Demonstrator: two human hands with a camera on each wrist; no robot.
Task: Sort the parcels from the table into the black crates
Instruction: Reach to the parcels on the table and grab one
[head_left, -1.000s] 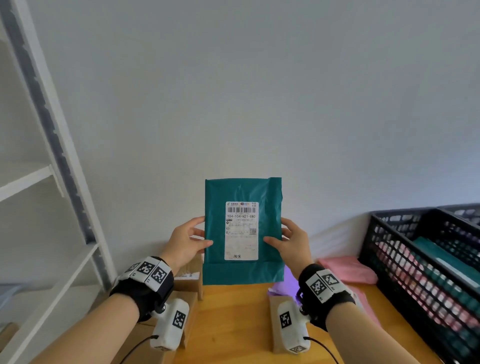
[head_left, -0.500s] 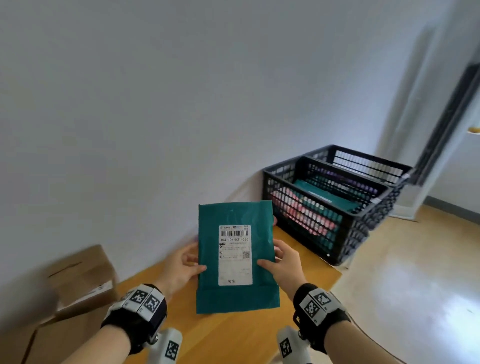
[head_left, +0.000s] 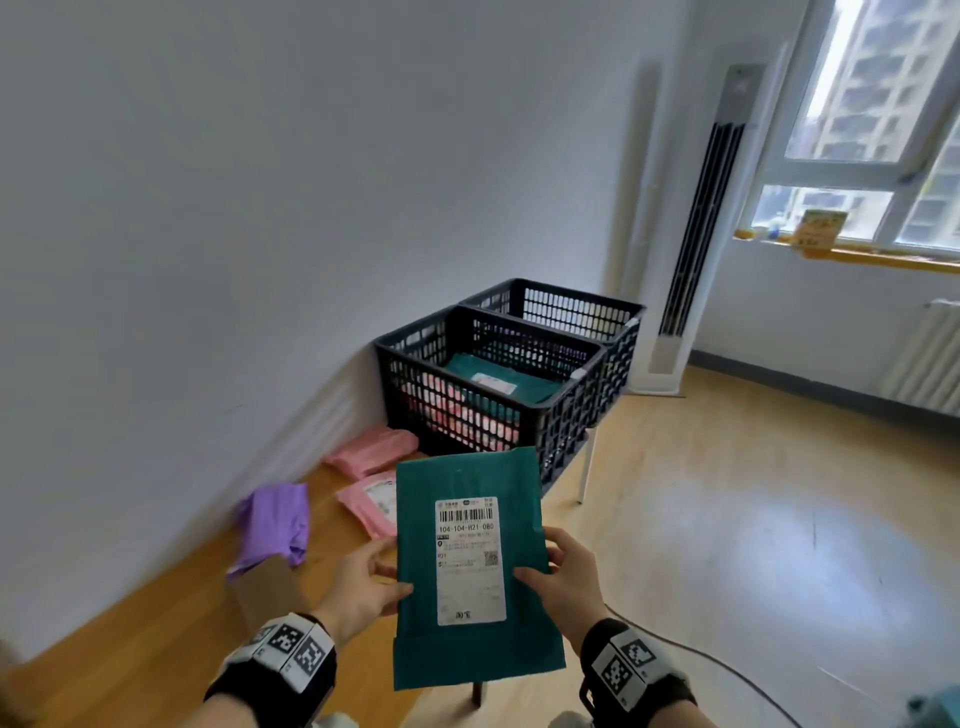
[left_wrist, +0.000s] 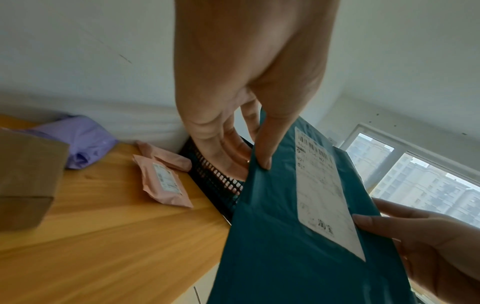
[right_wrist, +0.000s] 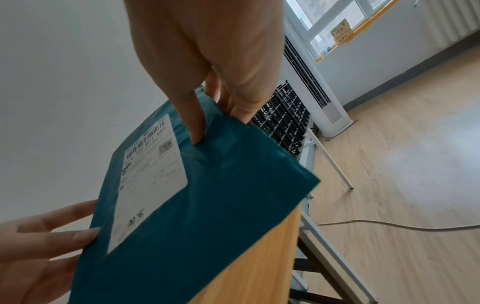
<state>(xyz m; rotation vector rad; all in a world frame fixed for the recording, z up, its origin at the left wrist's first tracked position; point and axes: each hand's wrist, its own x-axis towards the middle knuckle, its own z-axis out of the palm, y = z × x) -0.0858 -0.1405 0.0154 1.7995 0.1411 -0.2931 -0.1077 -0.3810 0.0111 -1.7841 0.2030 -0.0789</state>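
Note:
I hold a flat teal parcel (head_left: 467, 483) with a white shipping label upright over the table's right end. My left hand (head_left: 363, 582) pinches its left edge, thumb on the front. My right hand (head_left: 558, 577) pinches its right edge the same way. The left wrist view shows the teal parcel (left_wrist: 272, 216) under the left thumb; the right wrist view shows the teal parcel (right_wrist: 221, 195) under the right thumb. Beyond it stand two black crates: the near crate (head_left: 498, 436) holds a teal parcel and pink ones, and the far crate (head_left: 587, 312) stands behind.
On the wooden table (head_left: 156, 639) lie two pink parcels (head_left: 371, 452), a purple parcel (head_left: 275, 525) and a brown cardboard box (left_wrist: 23, 176). A white floor-standing air conditioner (head_left: 691, 249) stands right of the crates. A cable (right_wrist: 389, 224) runs across the floor.
The view has swung right from the shelf towards the crates and window. Both hands kept their hold and carried the teal parcel rightwards and lower, nearer the crates.

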